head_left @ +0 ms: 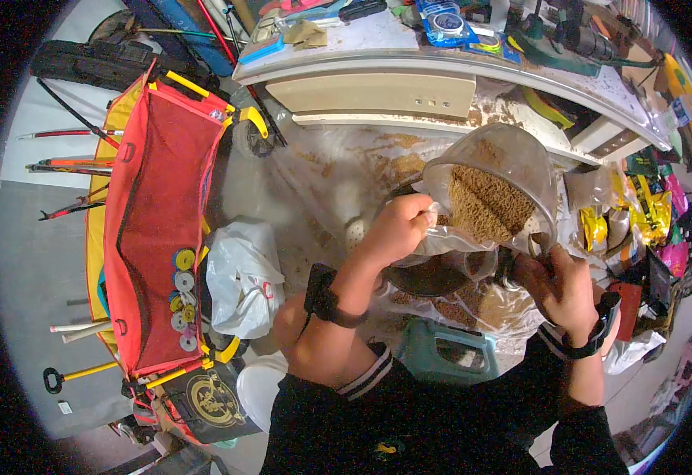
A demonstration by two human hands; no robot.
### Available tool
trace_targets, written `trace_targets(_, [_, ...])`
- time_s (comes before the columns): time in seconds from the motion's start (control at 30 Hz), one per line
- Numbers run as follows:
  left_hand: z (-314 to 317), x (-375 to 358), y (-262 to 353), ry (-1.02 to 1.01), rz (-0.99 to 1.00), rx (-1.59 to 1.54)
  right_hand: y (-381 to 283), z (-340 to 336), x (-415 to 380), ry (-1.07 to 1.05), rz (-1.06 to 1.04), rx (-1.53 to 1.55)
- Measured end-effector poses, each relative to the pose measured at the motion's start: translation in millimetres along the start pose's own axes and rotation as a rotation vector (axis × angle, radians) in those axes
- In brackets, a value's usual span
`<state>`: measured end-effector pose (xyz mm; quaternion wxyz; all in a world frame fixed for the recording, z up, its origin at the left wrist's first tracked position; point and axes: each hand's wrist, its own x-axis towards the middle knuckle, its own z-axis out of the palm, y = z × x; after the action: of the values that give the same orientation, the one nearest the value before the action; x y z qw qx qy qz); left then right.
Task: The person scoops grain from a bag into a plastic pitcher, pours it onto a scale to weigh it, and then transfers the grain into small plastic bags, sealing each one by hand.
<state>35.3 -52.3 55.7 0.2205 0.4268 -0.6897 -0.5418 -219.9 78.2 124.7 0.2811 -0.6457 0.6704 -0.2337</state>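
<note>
Bowl (512, 150) of granules (490, 204) tilts between left hand (393, 229), fingers pinching clear plastic (463, 237) at its left, and right hand (561, 286), gripping its lower-right rim.

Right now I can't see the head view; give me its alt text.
The bare left hand and bare right hand hold a tilted, clear, rounded plastic container of tan granules above soiled, translucent plastic sheeting. A red-and-yellow fabric wagon stands at the picture's left.
</note>
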Motion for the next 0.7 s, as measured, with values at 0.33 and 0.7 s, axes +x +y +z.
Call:
trace_targets(0.33, [1, 0, -7, -0.009, 0.029, 0.022, 1, 2, -1, 0.001, 0.03, 0.019])
trace_targets(0.7, [-1, -1, -5, -0.05, -0.02, -0.019, 5, 3, 0, 0.02, -0.036, 0.005])
